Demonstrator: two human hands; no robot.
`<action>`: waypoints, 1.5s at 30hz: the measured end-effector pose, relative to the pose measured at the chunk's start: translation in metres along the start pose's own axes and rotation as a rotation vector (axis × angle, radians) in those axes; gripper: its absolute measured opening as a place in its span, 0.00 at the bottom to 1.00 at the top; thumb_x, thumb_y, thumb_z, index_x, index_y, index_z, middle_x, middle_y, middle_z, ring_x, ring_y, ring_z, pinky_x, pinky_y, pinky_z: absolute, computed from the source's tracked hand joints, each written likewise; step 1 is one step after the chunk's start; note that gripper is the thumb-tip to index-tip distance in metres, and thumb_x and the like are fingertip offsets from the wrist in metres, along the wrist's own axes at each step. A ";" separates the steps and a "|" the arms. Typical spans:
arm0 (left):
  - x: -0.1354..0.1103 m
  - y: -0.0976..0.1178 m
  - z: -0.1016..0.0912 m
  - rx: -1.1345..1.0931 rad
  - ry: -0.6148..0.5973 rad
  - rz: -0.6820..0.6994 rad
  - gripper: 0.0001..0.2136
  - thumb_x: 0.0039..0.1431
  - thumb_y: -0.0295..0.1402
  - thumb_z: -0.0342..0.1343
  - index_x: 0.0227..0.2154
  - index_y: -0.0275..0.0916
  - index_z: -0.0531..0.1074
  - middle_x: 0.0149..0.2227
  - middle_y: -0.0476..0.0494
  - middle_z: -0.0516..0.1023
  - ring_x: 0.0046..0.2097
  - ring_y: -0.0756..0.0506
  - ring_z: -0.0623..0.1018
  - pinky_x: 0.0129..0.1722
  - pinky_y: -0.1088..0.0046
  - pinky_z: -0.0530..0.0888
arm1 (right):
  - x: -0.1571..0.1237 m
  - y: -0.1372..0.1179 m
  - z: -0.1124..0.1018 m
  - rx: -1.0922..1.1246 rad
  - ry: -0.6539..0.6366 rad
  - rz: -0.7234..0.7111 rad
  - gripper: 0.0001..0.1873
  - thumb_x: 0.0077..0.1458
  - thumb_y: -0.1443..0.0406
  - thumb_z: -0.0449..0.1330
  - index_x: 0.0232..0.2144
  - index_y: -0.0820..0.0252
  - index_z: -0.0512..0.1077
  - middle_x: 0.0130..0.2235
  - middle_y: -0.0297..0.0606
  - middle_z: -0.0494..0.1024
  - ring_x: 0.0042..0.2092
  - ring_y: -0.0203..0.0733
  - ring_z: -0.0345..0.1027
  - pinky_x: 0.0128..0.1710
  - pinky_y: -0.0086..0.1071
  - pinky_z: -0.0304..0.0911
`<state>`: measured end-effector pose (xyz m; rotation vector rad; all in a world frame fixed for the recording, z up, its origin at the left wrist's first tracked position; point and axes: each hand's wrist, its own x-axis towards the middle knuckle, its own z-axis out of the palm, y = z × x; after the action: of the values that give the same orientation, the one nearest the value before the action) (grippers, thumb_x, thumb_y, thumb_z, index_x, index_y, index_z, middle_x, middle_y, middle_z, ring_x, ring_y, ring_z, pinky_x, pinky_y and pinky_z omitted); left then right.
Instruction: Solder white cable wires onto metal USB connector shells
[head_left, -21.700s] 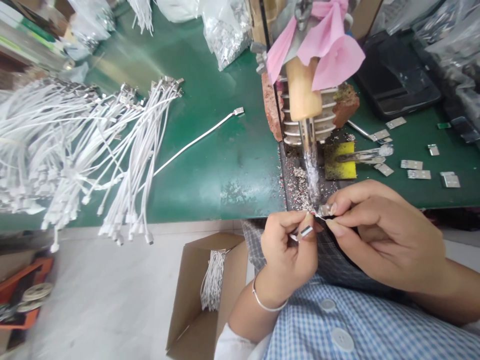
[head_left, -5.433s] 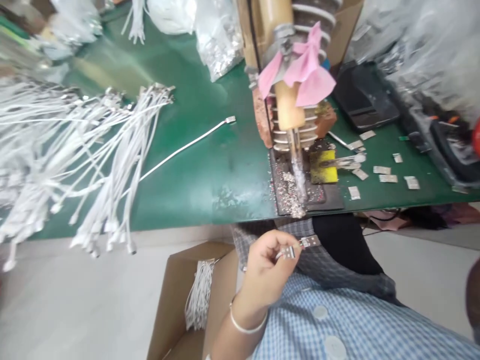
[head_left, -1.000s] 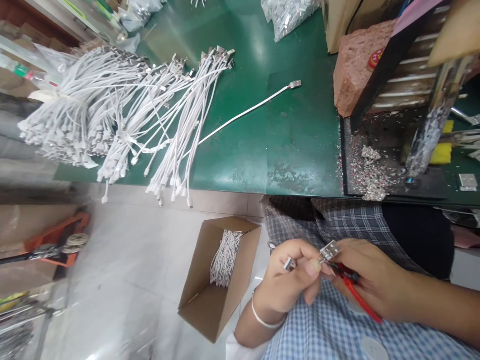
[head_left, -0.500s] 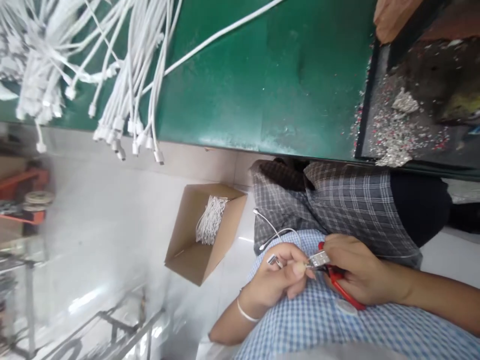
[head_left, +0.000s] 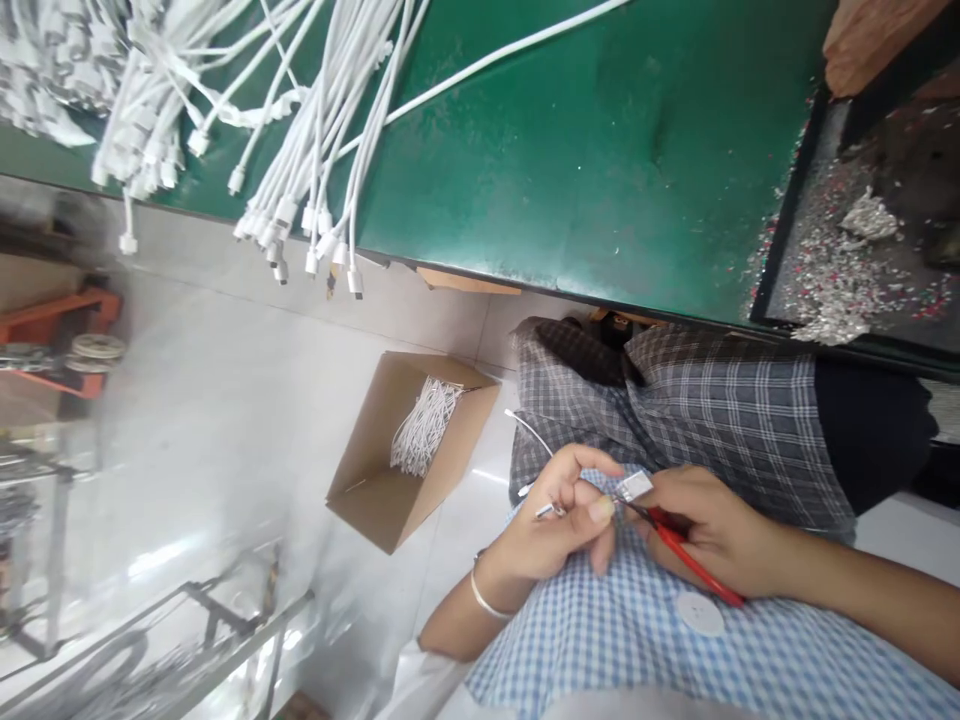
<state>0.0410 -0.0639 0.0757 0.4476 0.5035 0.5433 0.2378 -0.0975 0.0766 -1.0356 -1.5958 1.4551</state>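
Note:
My left hand (head_left: 559,520) pinches a thin white cable between thumb and fingers over my lap, its index finger raised and bent. A small metal-ended plug (head_left: 550,509) pokes out between its fingers. My right hand (head_left: 716,535) is closed around red-handled cutters (head_left: 694,568), whose dark narrow tips reach the left thumb. Just above those tips, by the right fingertips, sits a silvery USB plug (head_left: 635,487). Whether the blades touch the cable is too small to tell. Another end of white cable (head_left: 529,428) hangs beyond my left hand.
Bundles of white cables (head_left: 330,130) lie on the green bench (head_left: 570,170), their plugs overhanging its edge. A cardboard box (head_left: 442,510) holding white cables stands on the floor. Metal scraps (head_left: 847,270) fill a dark tray at right. A metal frame (head_left: 225,615) stands lower left.
My left index finger has lifted away from the thumb. Both hands stay close together with the cutters between them. The view has shifted, so the bench appears farther right and higher.

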 end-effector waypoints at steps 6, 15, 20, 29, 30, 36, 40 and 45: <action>0.011 0.005 -0.006 -0.025 -0.212 -0.120 0.22 0.67 0.37 0.55 0.61 0.36 0.63 0.17 0.56 0.71 0.12 0.57 0.59 0.13 0.85 0.54 | 0.006 -0.002 -0.004 0.054 -0.028 -0.026 0.05 0.58 0.72 0.56 0.33 0.59 0.67 0.23 0.24 0.66 0.23 0.27 0.58 0.25 0.21 0.56; 0.011 0.010 0.009 0.298 0.171 0.077 0.18 0.65 0.35 0.58 0.54 0.39 0.62 0.18 0.58 0.72 0.18 0.57 0.67 0.21 0.87 0.63 | 0.005 -0.009 -0.015 -0.487 0.149 -0.064 0.10 0.56 0.75 0.51 0.37 0.59 0.68 0.22 0.27 0.71 0.21 0.31 0.61 0.26 0.27 0.56; 0.007 0.016 0.012 0.272 0.046 -0.055 0.10 0.68 0.39 0.54 0.37 0.35 0.69 0.15 0.59 0.62 0.15 0.58 0.58 0.16 0.86 0.58 | 0.004 -0.010 -0.012 -0.521 0.213 -0.101 0.10 0.55 0.75 0.52 0.36 0.58 0.66 0.21 0.28 0.70 0.21 0.32 0.60 0.25 0.28 0.55; -0.008 0.001 0.003 0.115 0.122 -0.027 0.10 0.69 0.36 0.52 0.34 0.35 0.70 0.13 0.62 0.55 0.13 0.59 0.48 0.15 0.85 0.49 | -0.014 -0.020 -0.008 -0.293 0.410 0.139 0.12 0.57 0.76 0.51 0.36 0.53 0.61 0.22 0.27 0.69 0.18 0.32 0.61 0.19 0.26 0.57; -0.009 0.002 0.003 0.121 0.143 -0.013 0.11 0.69 0.37 0.51 0.34 0.35 0.70 0.13 0.62 0.56 0.13 0.58 0.49 0.15 0.85 0.50 | -0.013 -0.019 -0.008 -0.281 0.360 0.130 0.11 0.58 0.75 0.52 0.36 0.54 0.62 0.21 0.26 0.68 0.18 0.31 0.60 0.19 0.26 0.57; 0.001 0.013 0.010 0.195 0.074 0.056 0.10 0.70 0.38 0.51 0.36 0.36 0.68 0.15 0.60 0.61 0.14 0.58 0.57 0.17 0.86 0.58 | -0.001 -0.016 -0.016 -0.398 0.120 -0.042 0.08 0.57 0.73 0.53 0.38 0.57 0.66 0.22 0.26 0.68 0.22 0.31 0.60 0.23 0.25 0.56; 0.009 0.018 0.014 0.268 0.050 0.080 0.09 0.70 0.37 0.51 0.37 0.36 0.69 0.16 0.59 0.63 0.15 0.58 0.60 0.19 0.86 0.62 | 0.003 -0.019 -0.023 -0.490 0.121 -0.065 0.09 0.58 0.74 0.53 0.39 0.57 0.64 0.21 0.25 0.66 0.21 0.31 0.59 0.23 0.26 0.55; 0.022 0.026 0.017 0.348 0.016 0.158 0.07 0.70 0.34 0.51 0.40 0.37 0.69 0.17 0.58 0.65 0.16 0.58 0.61 0.19 0.87 0.62 | -0.005 -0.036 -0.041 -0.415 0.142 -0.099 0.12 0.58 0.74 0.53 0.41 0.54 0.64 0.22 0.28 0.68 0.21 0.35 0.60 0.23 0.30 0.57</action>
<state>0.0573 -0.0357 0.0951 0.8207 0.5835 0.6132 0.2735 -0.0864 0.1165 -1.2385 -1.8580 0.9816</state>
